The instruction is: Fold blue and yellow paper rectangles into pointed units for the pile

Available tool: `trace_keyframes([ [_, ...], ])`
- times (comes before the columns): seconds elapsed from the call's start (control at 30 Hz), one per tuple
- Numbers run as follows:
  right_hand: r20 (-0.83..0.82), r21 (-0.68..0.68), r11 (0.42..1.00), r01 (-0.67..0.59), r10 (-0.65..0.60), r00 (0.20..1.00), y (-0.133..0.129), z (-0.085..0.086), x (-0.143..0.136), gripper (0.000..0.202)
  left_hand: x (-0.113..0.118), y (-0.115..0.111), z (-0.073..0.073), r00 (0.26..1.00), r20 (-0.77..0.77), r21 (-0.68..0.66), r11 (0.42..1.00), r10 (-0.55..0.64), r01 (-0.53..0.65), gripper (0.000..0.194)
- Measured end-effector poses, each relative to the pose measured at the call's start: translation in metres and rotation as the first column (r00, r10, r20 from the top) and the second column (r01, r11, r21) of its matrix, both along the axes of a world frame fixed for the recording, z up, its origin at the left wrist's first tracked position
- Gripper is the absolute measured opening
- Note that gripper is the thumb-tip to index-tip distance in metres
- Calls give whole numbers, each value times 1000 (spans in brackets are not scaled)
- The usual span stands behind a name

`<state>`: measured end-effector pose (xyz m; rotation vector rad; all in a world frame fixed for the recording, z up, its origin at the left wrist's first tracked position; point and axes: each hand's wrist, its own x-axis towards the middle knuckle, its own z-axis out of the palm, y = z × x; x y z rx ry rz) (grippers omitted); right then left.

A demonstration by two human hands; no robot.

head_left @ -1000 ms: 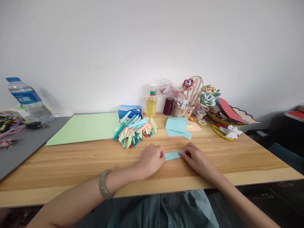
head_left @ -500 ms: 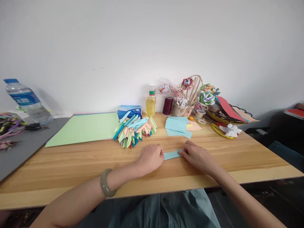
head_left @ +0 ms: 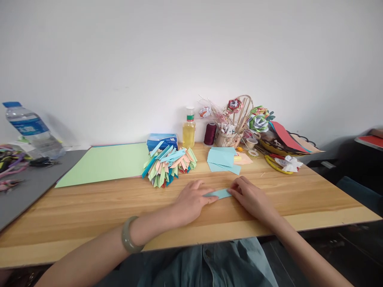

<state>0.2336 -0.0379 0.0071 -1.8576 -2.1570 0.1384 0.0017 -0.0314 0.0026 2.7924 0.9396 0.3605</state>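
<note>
A narrow folded strip of light blue paper (head_left: 222, 193) lies on the wooden table in front of me. My left hand (head_left: 193, 200) rests over the strip's left end, its fingers spread and the thumb along the lower edge. At the right end, my right hand (head_left: 249, 198) pinches the strip between thumb and fingers. Behind it sits a small stack of light blue sheets (head_left: 222, 157), with peach paper (head_left: 245, 158) beside it. A pile of folded paper pieces (head_left: 167, 165) in blue, green and peach is further left.
Along the wall stand a tissue pack (head_left: 162, 141), a yellow liquid bottle (head_left: 188, 133), a maroon thread spool (head_left: 210, 134) and a basket (head_left: 226, 139) with paper flowers. Green sheets (head_left: 110, 163) and a water bottle (head_left: 32, 127) are left; a yellow-handled tool (head_left: 277, 166) lies right.
My left hand has opened from a closed grip, its thumb now stretched rightward along the strip. My right hand still pinches the right end. The view has shifted slightly.
</note>
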Motion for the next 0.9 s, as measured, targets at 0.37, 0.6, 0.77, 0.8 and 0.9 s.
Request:
trace_keyframes([
  [0.37,244,151,841,-520,478,844,-50,-12,-22,52,2,-1,4,991,-111,-10,997,-72,71,42],
  [0.6,172,29,877,-480,469,866,-43,-6,-11,46,-15,-6,-1,979,-185,74,993,-81,96,44],
  [0.77,135,12,887,-461,455,880,-43,-7,-6,46,-36,-9,-4,982,-172,22,997,-73,78,46],
  [0.8,138,13,894,-447,442,887,-43,-8,-3,46,-38,-9,-3,984,-166,6,997,-71,73,46],
  [0.9,153,40,908,-416,406,901,-41,-12,8,46,-40,-9,-4,983,-168,2,997,-71,73,49],
])
